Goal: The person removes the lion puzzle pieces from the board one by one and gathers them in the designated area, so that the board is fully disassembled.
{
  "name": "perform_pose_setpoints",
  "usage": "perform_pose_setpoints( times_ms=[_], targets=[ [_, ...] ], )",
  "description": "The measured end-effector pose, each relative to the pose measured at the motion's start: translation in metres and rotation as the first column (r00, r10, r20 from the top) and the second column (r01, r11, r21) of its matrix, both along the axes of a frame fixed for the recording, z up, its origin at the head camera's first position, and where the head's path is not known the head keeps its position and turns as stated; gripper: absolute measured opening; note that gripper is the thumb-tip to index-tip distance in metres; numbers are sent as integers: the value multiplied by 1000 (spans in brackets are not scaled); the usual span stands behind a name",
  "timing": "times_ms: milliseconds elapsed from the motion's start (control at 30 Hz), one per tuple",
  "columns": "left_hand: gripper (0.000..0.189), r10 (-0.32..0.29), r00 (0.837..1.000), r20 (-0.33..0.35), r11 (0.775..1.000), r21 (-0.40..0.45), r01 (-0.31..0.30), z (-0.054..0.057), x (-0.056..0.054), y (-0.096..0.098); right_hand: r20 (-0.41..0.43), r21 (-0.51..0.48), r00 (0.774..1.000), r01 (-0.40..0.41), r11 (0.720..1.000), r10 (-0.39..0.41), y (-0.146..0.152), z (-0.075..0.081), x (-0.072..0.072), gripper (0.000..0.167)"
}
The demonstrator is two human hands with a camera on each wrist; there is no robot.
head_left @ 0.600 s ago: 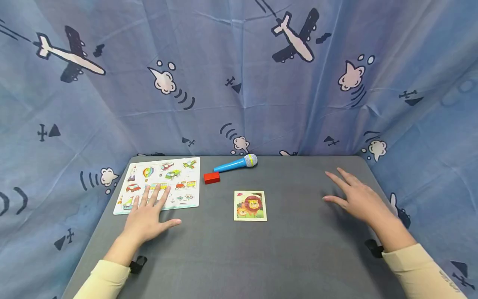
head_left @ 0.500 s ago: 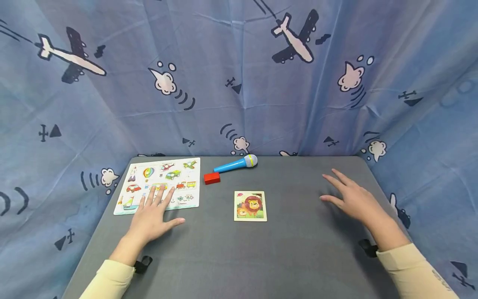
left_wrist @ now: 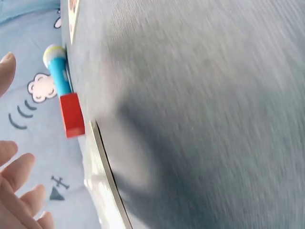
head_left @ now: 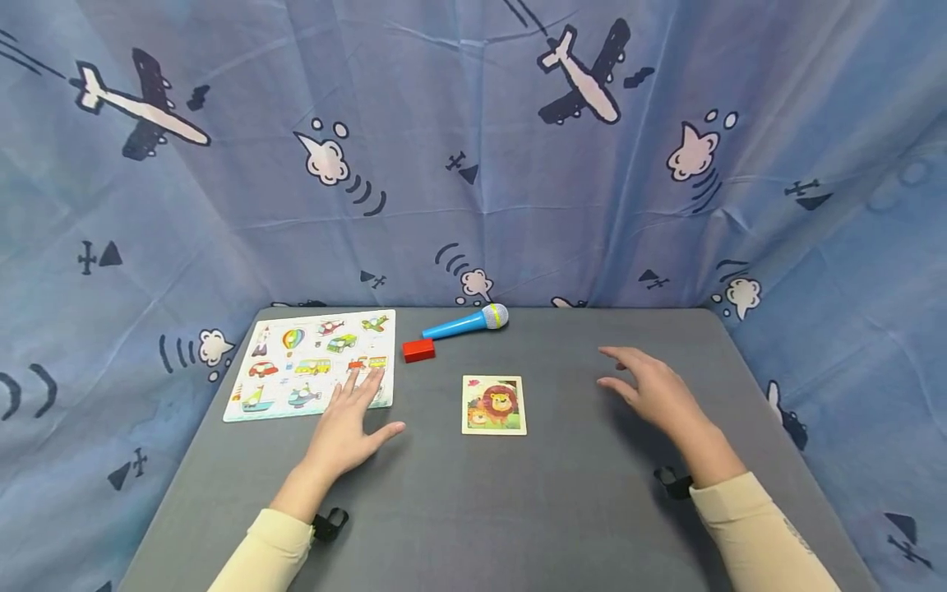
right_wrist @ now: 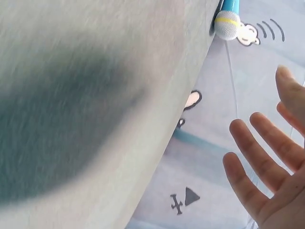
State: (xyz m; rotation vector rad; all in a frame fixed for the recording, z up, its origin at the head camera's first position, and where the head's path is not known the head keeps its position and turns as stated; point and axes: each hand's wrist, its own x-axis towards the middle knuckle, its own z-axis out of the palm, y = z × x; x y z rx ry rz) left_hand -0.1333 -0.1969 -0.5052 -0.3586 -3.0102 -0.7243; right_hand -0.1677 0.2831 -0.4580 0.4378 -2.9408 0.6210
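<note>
My left hand (head_left: 342, 432) is spread above the table, its fingertips overlapping the lower right corner of a white picture puzzle board (head_left: 277, 395) with vehicles on it in the head view. To the right, my right hand (head_left: 658, 396) hovers over the grey cloth with fingers extended, holding nothing. Between the hands lies a small square lion puzzle (head_left: 494, 405), nearer the left hand's thumb side. A red block (head_left: 418, 351) sits beyond the left fingertips. Behind that block lies a blue toy microphone (head_left: 462, 326) with its silver head pointing right; the right wrist view also shows its mesh head (right_wrist: 227, 25).
All the items lie on a grey cloth-covered table (head_left: 518, 510). A blue curtain (head_left: 414, 148) printed with planes and clouds rises behind and along both sides. A black wrist strap (head_left: 330, 524) sits under the left wrist and another black strap (head_left: 673, 483) under the right.
Both hands have moved inward toward the lion puzzle: the left one rightward, off most of the puzzle board, the right one leftward. The things on the table stay where they were.
</note>
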Motion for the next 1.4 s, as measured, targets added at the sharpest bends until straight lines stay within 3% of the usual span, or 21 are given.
perform_pose_setpoints(
  times_ms=[167, 400, 533, 767, 1067, 1400],
  targets=[
    [95, -4, 1000, 7, 999, 47, 3, 1, -3, 17, -17, -67, 1000, -20, 998, 19, -16, -7, -5, 47],
    [96, -116, 991, 60, 991, 72, 112, -9, -7, 49, -5, -114, 999, -48, 992, 48, -43, -19, -6, 44],
    [97, -126, 988, 88, 989, 89, 118, -15, -7, 67, 7, -141, 997, -71, 988, 72, -63, -24, -7, 44],
    [101, -156, 982, 110, 988, 27, 154, -23, -17, 89, 19, -200, 994, -104, 974, 110, -92, -30, -12, 39],
    [88, -134, 979, 154, 991, -4, 136, -33, -29, 108, 98, -201, 986, -115, 973, 137, -122, -37, -20, 40],
    [77, -167, 969, 184, 986, 10, 168, -44, -24, 113, 273, -150, 946, -140, 979, 177, -161, -41, -38, 41]
  ],
)
